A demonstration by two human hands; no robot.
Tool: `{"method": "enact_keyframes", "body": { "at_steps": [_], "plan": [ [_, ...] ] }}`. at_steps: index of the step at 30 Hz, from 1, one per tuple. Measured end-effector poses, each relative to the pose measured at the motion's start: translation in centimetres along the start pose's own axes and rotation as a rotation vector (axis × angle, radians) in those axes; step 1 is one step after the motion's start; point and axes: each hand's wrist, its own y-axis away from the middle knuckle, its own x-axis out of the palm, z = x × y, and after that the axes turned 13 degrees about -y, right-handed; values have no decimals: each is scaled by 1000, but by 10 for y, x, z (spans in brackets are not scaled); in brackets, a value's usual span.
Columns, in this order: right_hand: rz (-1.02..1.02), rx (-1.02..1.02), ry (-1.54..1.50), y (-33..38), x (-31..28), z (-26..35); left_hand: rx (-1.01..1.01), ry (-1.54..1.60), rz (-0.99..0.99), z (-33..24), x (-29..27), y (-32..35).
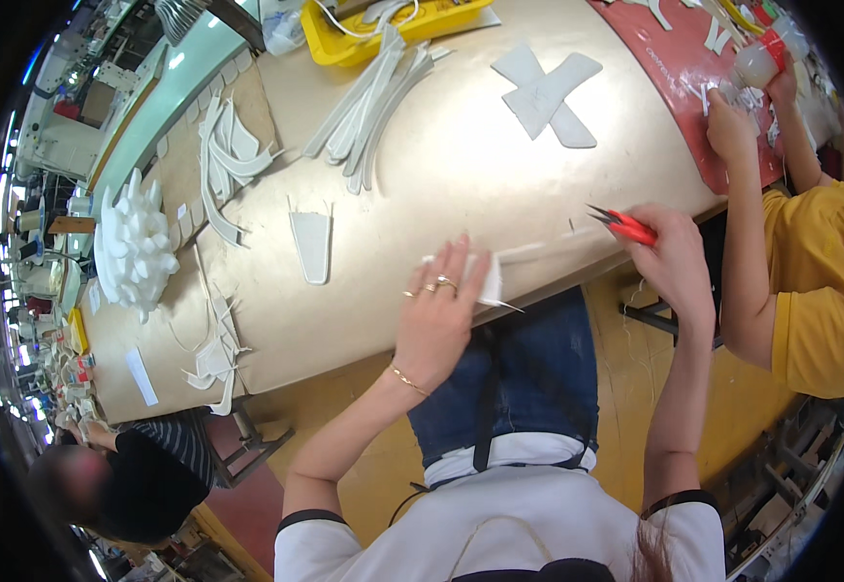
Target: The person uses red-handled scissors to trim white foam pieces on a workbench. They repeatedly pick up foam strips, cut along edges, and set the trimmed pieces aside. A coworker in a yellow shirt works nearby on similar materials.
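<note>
My left hand [438,306] lies flat near the table's front edge, fingers stretched out over a white piece [489,279]. Most of that piece is hidden beneath the palm and fingers, and a thin end sticks out toward the edge. A narrow pale strip [524,252] runs to the right from it. My right hand [672,254] is closed around red-handled thread snips [625,226], their dark points directed left above the table. To the left of my left hand sits a tapered pale grey piece [311,245] with loose threads at its wider end.
Crossed grey pieces [546,97], a bundle of strips [368,116] and curved pieces [233,155] lie farther back on the table. A yellow tray [344,44] and white spiky bundle [136,242] stand beyond. At right, a co-worker's hands [732,131] work over a red mat [669,87].
</note>
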Motion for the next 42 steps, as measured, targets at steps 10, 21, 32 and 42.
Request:
{"method": "enact_keyframes", "body": {
  "at_steps": [10, 21, 32, 42],
  "plan": [
    [-316, -148, 291, -8, 68, 14, -140, -181, 120, 9, -1, -11],
    [-201, -264, 181, 36, 124, 46, -193, -82, 100, 10, 3, 1],
    [-237, -301, 86, 33, 140, 48, -175, -67, 91, 12, 6, 10],
    [-294, -396, 73, 37, 141, 38, -170, -104, 86, 11, 9, 11]
  ]
}}
